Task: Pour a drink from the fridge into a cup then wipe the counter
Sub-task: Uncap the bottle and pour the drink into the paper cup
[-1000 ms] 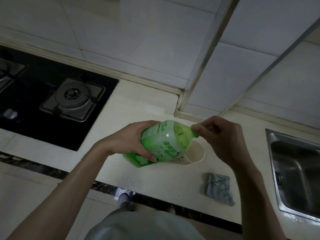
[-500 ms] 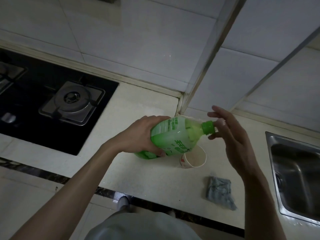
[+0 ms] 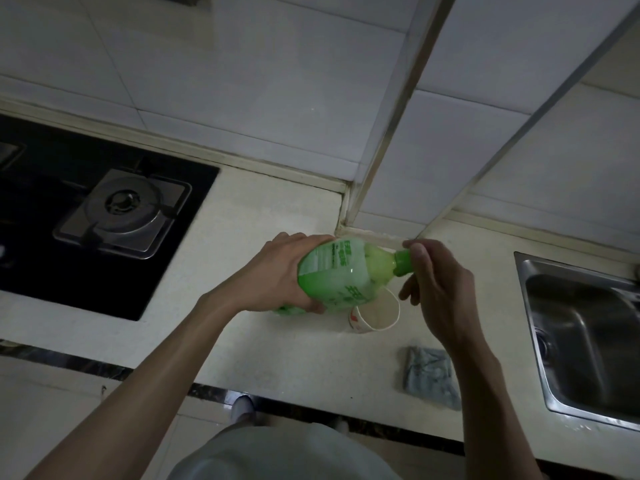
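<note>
My left hand [image 3: 277, 271] grips the body of a green drink bottle [image 3: 341, 277], which is tilted with its neck pointing right. My right hand [image 3: 434, 282] pinches the bottle's green cap [image 3: 403, 262] with thumb and fingers. A white paper cup [image 3: 375, 315] stands on the pale counter [image 3: 263, 355] just below the bottle's neck; its inside looks pale and I cannot tell if it holds liquid. A grey cloth [image 3: 431, 375] lies crumpled on the counter to the cup's lower right.
A black gas hob [image 3: 86, 216] with a steel burner sits at the left. A steel sink [image 3: 585, 337] is set into the counter at the right. White tiled wall with a metal corner strip rises behind. The counter's front edge has a dark trim.
The bottle rose and tilted less steeply over the cup. My right hand let go of the cap, opened, and now pinches the cap again.
</note>
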Demonstrator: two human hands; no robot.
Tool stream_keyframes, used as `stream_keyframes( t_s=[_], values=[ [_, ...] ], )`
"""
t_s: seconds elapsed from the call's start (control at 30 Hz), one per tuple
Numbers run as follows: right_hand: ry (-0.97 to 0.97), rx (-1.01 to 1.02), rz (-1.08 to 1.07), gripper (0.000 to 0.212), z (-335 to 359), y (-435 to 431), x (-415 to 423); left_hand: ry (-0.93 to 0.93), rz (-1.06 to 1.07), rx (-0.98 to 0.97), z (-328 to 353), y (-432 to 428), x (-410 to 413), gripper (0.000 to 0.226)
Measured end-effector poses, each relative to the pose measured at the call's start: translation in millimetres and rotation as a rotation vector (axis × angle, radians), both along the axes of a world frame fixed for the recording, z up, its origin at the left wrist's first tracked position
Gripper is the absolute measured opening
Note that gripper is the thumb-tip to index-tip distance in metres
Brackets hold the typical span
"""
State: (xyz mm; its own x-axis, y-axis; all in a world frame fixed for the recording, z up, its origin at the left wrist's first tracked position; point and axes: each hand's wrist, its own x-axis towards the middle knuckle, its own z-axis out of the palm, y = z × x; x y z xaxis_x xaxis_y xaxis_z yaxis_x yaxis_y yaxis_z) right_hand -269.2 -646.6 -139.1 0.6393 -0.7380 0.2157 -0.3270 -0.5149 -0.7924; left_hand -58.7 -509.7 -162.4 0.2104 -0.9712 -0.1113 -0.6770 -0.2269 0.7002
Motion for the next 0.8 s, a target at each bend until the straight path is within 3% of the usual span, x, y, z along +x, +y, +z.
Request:
stream_keyframes(
  t_s=[0.17, 0.27, 0.33, 0.4, 0.5, 0.67, 0.8],
  values=[
    [0.036, -0.036, 0.059, 0.027, -0.2, -4.1, -9.4, 0.01, 0.018, -0.017, -0.6, 1.3, 1.7, 0.102],
    [0.105, -0.026, -0.03, 0.054, 0.4, -0.8, -10.4, -0.005, -0.011, -0.03, -2.7, 4.6, -0.4, 0.102],
    [0.054, 0.099, -0.071, 0.068, -0.5, 1.2, -11.2, 0.032, 0.0, -0.035, -3.5, 5.7, -3.1, 0.102],
    [-0.006, 0.148, -0.021, 0.058, -2.0, 2.1, -11.9, 0.064, 0.019, -0.044, -3.6, 6.0, -4.3, 0.101],
    [-0.015, 0.038, 0.086, 0.032, -1.9, 5.5, -11.1, 0.066, 0.02, -0.047, -3.6, 7.2, -5.3, 0.101],
    [0.012, -0.063, 0.021, 0.015, -1.3, 8.0, -9.1, 0.038, 0.023, -0.049, -4.6, 14.4, -5.2, 0.1],
    [0.133, -0.145, 0.023, 0.037, -1.0, 7.5, -5.7, 0.029, 0.023, -0.041, -6.7, 21.5, -4.4, 0.1]
  ],
)
